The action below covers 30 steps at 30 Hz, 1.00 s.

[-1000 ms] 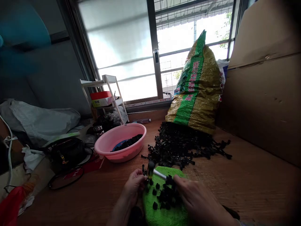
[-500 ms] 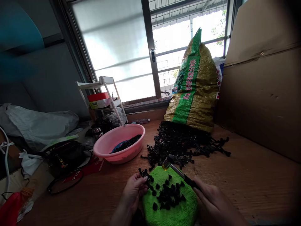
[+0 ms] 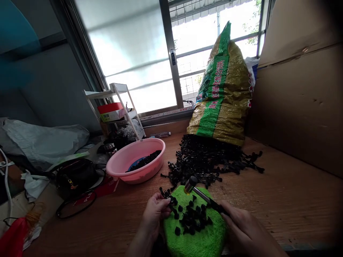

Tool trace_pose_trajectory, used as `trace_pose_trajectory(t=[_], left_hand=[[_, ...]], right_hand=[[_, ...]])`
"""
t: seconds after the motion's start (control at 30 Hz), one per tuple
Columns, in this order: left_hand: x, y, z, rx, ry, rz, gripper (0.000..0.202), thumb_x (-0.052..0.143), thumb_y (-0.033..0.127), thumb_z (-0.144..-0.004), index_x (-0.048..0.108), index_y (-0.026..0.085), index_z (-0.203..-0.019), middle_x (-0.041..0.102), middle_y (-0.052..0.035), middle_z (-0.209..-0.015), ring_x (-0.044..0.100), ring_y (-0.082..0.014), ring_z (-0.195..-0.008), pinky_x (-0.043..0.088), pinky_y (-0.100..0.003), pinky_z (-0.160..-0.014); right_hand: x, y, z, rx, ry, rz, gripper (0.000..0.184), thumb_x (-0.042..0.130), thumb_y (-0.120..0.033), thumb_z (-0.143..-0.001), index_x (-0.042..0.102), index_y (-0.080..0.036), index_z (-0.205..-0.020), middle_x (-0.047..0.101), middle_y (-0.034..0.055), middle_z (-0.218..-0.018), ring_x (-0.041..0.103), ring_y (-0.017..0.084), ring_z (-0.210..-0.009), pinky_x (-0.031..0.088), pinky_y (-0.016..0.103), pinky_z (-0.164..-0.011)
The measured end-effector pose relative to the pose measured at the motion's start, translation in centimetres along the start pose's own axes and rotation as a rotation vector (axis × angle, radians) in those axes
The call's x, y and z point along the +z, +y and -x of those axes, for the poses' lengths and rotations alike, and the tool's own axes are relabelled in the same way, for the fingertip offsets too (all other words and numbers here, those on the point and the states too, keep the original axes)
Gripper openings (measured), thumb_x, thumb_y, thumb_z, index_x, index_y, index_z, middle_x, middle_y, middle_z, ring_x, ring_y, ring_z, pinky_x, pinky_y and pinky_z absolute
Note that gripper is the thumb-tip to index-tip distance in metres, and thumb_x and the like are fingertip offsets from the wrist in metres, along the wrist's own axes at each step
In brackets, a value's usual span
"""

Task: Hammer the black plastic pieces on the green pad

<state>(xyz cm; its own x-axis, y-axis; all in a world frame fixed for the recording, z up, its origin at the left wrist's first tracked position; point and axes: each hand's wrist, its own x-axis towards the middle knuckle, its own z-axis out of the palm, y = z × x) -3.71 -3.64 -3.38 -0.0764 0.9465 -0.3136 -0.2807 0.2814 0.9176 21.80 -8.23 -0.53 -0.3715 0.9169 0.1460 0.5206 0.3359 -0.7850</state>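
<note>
Right hand (image 3: 245,232): wrist cut off by lower edge; fingers cover the hammer (image 3: 199,192) grip. Left hand (image 3: 155,214): forearm cut off below. Green pad (image 3: 200,242): near edge out of frame. Black parts (image 3: 191,221): shape too small to tell. Pink basin (image 3: 135,160): dark contents indistinct. Cardboard box (image 3: 300,82): cut off right.

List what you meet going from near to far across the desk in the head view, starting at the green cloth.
Green cloth → small hammer → loose black parts pile → gold-and-green sack → window.
</note>
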Motion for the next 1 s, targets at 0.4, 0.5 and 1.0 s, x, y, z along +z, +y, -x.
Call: trace_pose_trajectory(t=[0.4, 0.5, 1.0], left_hand=[[-0.3, -1.6, -0.8, 0.189, -0.024, 0.008, 0.038, 0.066, 0.026, -0.064, 0.035, 0.013, -0.081, 0.054, 0.0008, -0.066, 0.044, -0.003, -0.048, 0.03, -0.012, -0.043], [-0.3, -1.7, -0.9, 0.197, -0.042, 0.017, 0.037, 0.065, 0.025, -0.064, 0.033, 0.013, -0.079, 0.05, 0.003, -0.06, 0.041, -0.0029, -0.046, 0.028, -0.013, -0.043], [-0.2, -1.6, -0.4, 0.214, -0.048, 0.02, 0.037, 0.064, 0.028, -0.065, 0.033, 0.012, -0.079, 0.048, 0.0031, -0.062, 0.038, -0.0015, -0.048, 0.025, -0.012, -0.044]], right_hand=[[2.7, -1.2, 0.4, -0.095, -0.088, 0.404, 0.025, 0.015, -0.034, -0.094, 0.036, -0.02, -0.091, 0.048, 0.0021, -0.082, 0.049, 0.016, -0.07, 0.032, 0.028, -0.059], [2.5, -1.6, 0.1, -0.091, -0.038, 0.38, 0.029, 0.013, -0.038, -0.094, 0.037, -0.021, -0.098, 0.05, 0.0031, -0.086, 0.051, 0.017, -0.074, 0.032, 0.029, -0.059], [2.6, -1.3, -0.2, -0.142, -0.074, 0.496, 0.026, 0.012, -0.029, -0.093, 0.035, -0.019, -0.1, 0.045, 0.0031, -0.082, 0.049, 0.016, -0.068, 0.03, 0.028, -0.056]])
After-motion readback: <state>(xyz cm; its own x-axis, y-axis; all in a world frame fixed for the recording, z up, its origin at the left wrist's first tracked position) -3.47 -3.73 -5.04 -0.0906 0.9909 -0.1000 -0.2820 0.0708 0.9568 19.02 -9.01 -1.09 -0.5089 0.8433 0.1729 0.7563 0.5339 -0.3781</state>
